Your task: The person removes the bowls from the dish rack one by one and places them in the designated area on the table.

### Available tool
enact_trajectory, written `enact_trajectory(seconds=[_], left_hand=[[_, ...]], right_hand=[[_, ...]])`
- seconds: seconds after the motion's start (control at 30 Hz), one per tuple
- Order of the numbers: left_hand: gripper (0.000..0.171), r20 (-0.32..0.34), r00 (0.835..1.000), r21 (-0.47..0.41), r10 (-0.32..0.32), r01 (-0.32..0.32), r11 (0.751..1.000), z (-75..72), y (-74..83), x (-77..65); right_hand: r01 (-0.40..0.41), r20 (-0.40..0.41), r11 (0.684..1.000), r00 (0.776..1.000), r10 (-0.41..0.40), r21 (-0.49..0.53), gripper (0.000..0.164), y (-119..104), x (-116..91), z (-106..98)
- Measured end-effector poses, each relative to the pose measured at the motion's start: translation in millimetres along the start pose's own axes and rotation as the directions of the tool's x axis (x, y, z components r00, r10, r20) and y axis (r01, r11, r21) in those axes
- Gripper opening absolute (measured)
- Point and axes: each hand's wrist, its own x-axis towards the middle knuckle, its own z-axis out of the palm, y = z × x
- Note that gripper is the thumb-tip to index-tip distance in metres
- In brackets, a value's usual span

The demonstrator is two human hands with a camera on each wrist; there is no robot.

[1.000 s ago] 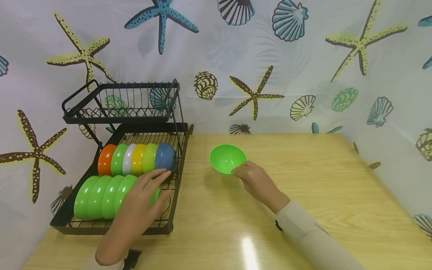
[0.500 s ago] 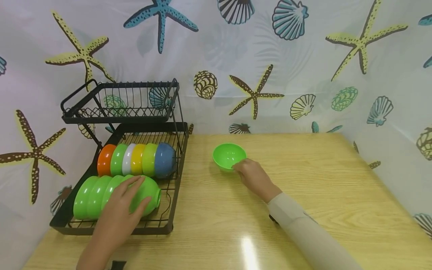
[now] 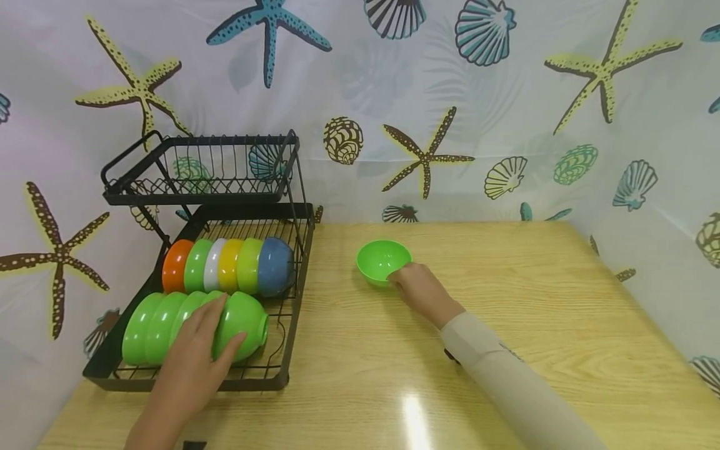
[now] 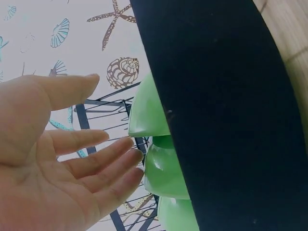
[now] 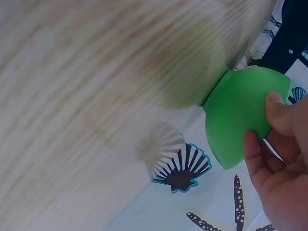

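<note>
On the table, a bright green bowl [image 3: 375, 259] stands upright, its mouth facing up. My right hand [image 3: 422, 292] pinches its near right rim; in the right wrist view the thumb and fingers of that hand [image 5: 284, 144] hold the bowl's edge [image 5: 243, 115]. At the left, several larger green bowls [image 3: 247, 322] sit on edge in a row in a black dish rack [image 3: 281, 381]. My left hand [image 3: 188, 359] is over the front of this row, fingers extended. In the left wrist view, the fingertips of this hand [image 4: 72, 159] are at the green bowls [image 4: 166, 171]; contact is unclear.
Behind the green row, smaller bowls in orange, green, white, yellow, lime and blue [image 3: 275, 265] stand on edge. The rack's upper tier [image 3: 197, 200] overhangs the back. A patterned curtain [image 3: 360, 81] closes off the far side of the wooden table [image 3: 506, 300].
My left hand has moved left and down along the green row, uncovering the rightmost bowl. My right hand and its bowl have shifted only slightly; the bowl sits flatter now.
</note>
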Motion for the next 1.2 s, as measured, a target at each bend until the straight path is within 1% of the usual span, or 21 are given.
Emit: enact_trajectory(seconds=[0.17,0.23,0.47,0.53,0.63,0.73,0.87,1.0,1.1,1.2], left_hand=[[0.061,-0.037,0.999,-0.043,-0.013,0.012,0.999,0.0,0.0,-0.1],[0.059,-0.049,0.999,-0.044,-0.015,0.013,0.999,0.1,0.1,-0.5],[0.058,-0.05,0.998,-0.039,-0.027,0.025,0.999,0.7,0.3,-0.2],[0.058,-0.052,0.998,-0.041,-0.033,0.031,0.999,1.3,-0.2,-0.7],[0.058,-0.047,0.998,-0.054,-0.052,0.049,0.997,2.4,-1.3,-1.6],[0.06,-0.042,0.997,-0.067,-0.068,0.065,0.996,2.8,-2.1,-1.7],[0.065,-0.049,0.997,-0.089,-0.067,0.063,0.994,2.5,-3.0,-1.6],[0.069,-0.056,0.996,-0.104,-0.07,0.064,0.993,2.3,-3.8,-2.9],[0.068,-0.032,0.996,-0.1,-0.085,0.081,0.992,1.4,-3.3,-3.7],[0.067,0.005,0.994,-0.092,-0.107,0.107,0.99,0.1,-2.4,-4.3]], right_hand=[[-0.014,0.017,1.0,1.0,0.014,0.005,0.007,-1,1,0],[-0.017,0.023,1.0,1.0,0.017,0.0,0.006,0,1,0],[-0.026,0.044,1.0,0.999,0.027,-0.006,0.008,-3,1,-2],[-0.031,0.047,1.0,0.998,0.031,0.0,0.012,-4,0,-3],[-0.046,0.047,0.999,0.998,0.045,0.017,0.023,-4,-1,-7],[-0.035,0.03,0.999,0.999,0.035,0.014,0.032,-5,-4,-11],[-0.021,-0.006,1.0,1.0,0.021,0.019,0.039,-6,-11,-17],[-0.034,-0.013,0.998,0.999,0.035,0.043,0.049,-8,-22,-23],[-0.042,-0.008,0.997,0.999,0.042,0.062,0.056,-10,-31,-28],[-0.029,-0.01,0.996,1.0,0.029,0.081,0.059,-13,-40,-32]])
